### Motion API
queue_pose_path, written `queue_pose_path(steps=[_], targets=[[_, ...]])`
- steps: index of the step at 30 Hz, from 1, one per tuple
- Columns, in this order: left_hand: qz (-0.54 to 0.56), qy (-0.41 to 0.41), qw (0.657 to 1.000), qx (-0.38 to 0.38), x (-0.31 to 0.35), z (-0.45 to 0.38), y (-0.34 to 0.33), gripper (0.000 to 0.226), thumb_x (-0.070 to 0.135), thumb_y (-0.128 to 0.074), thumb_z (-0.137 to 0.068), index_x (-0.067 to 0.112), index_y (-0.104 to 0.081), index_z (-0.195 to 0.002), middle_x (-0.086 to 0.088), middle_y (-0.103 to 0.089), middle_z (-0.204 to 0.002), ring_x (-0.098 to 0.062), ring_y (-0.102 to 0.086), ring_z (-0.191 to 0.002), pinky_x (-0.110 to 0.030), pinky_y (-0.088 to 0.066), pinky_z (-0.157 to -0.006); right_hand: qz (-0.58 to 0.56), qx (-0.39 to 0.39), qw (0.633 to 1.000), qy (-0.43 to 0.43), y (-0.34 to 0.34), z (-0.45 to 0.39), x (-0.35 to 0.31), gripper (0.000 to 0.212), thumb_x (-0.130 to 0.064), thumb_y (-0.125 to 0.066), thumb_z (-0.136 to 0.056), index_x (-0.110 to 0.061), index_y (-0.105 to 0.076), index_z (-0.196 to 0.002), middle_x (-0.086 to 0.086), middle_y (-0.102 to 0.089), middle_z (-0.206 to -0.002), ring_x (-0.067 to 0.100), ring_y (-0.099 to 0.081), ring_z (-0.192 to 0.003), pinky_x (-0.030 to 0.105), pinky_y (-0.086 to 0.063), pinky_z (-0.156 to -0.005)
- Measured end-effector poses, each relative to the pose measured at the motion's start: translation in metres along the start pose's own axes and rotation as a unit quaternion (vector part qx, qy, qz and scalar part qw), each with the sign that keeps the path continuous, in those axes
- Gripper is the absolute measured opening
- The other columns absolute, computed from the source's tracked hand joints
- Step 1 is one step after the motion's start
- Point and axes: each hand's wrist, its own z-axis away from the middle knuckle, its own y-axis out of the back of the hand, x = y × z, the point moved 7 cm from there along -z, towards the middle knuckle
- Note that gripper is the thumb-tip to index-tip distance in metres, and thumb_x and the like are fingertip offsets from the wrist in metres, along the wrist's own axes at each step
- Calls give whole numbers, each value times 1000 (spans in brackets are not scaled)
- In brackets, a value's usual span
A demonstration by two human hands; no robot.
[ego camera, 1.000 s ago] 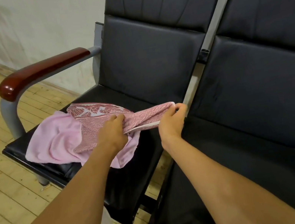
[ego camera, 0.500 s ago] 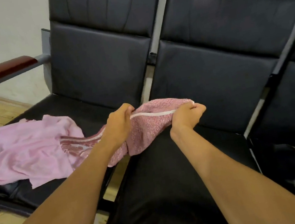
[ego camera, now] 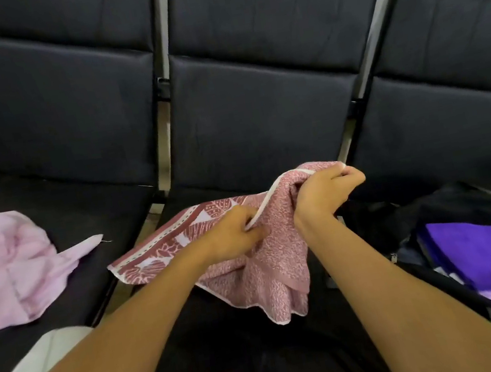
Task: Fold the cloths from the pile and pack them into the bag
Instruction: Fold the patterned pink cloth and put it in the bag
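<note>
Head view. Both hands hold a red patterned cloth (ego camera: 269,256) at centre frame, raised above the middle seat (ego camera: 248,347) of a black bench. The left hand (ego camera: 233,236) has its fingers curled, pinching the cloth's white hem just left of centre. The right hand (ego camera: 329,188) is curled into a fist round the same hem at its upper end, right of centre. Between and below the hands the cloth hangs in loose folds; its banded border trails out toward the left, over the gap between the seats.

A pink cloth (ego camera: 2,272) lies crumpled on the left seat (ego camera: 86,212) at the left edge of the frame, apart from the red one.

At lower right a dark bag (ego camera: 455,206) sits open on the right seat. A purple cloth (ego camera: 483,256) lies flat inside it, with a paler lilac layer showing beneath its lower edge.

A pale garment (ego camera: 35,357) shows at lower left, beside the left forearm.
</note>
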Motion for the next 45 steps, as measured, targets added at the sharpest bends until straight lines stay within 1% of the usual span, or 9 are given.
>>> queue_pose_path(steps=[8, 11, 15, 17, 21, 26, 33, 40, 45], targets=[[1, -22, 989, 146, -8, -15, 16, 33, 21, -57, -97, 8, -55, -67, -4, -48, -61, -10, -43, -59, -31, -36, -59, 130, -158, 976, 78, 23, -11, 28, 14, -16, -53, -97, -23, -41, -100, -2, -53, -72, 17, -53, -72, 36, -44, -67], [1, -34, 990, 139, -1, -15, 15, 12, 12, -68, -88, 7, -74, -78, -9, -69, -71, -10, -59, -65, -30, -47, -63, 150, -304, 928, 154, 12, 10, 31, 19, -9, -55, -91, -25, -60, -99, -6, -50, -66, 6, -49, -61, 26, -44, -62], [-12, -38, 991, 130, -3, -14, 15, 16, 7, -76, -77, 21, -78, -85, 7, -75, -81, -2, -69, -81, -19, -54, -76, 199, -480, 824, 226, -3, 46, 39, 34, -16, -55, -79, -16, -69, -110, -10, -60, -100, -2, -56, -94, 10, -44, -81], [-27, -47, 990, 131, -2, -13, 15, 12, 11, -80, -75, 19, -74, -81, 8, -70, -74, 1, -65, -73, -18, -52, -71, 216, -521, 806, 179, -6, 52, 52, 20, -7, -58, -82, -13, -70, -97, -6, -64, -80, 4, -58, -68, 17, -47, -62], [-17, -32, 990, 133, -9, -14, 18, 26, 15, -81, -75, 19, -56, -85, 4, -62, -73, -4, -57, -64, -27, -49, -62, 225, -489, 829, 150, -6, 40, 61, 24, -1, -55, -87, -11, -68, -69, 13, -58, -59, 17, -47, -49, 33, -39, -47], [-87, 3, 994, 70, -21, -16, 8, 17, 25, -68, -89, 28, -63, -73, 11, -63, -73, -2, -60, -65, -25, -46, -61, 142, -390, 903, 106, 2, 21, 49, 38, 9, -47, -88, -8, -40, -55, -10, -37, -50, 4, -31, -46, 21, -24, -46], [-20, -15, 996, 89, -18, -18, 1, 16, 22, -48, -101, 25, -63, -97, 5, -67, -90, -5, -65, -88, -29, -54, -81, 179, -473, 858, 86, 1, 38, 52, 13, -7, -59, -90, -15, -69, -96, 6, -67, -81, 12, -59, -67, 28, -50, -61], [38, 35, 998, 39, -20, -11, 0, 14, 34, -71, -84, 27, -66, -95, 5, -70, -86, -8, -68, -78, -30, -56, -73, 139, -404, 904, 24, 2, 22, 56, 14, -5, -56, -95, 0, -68, -89, -3, -56, -62, 2, -46, -50, 19, -37, -46], [-30, 84, 995, -43, -35, -9, -8, 17, -3, -68, -80, 6, -67, -95, -8, -69, -98, -21, -67, -92, -40, -58, -82, 106, -365, 925, -13, 8, 10, 56, 25, -14, -51, -98, 0, -61, -81, -3, -48, -57, 7, -42, -49, 24, -35, -46]])
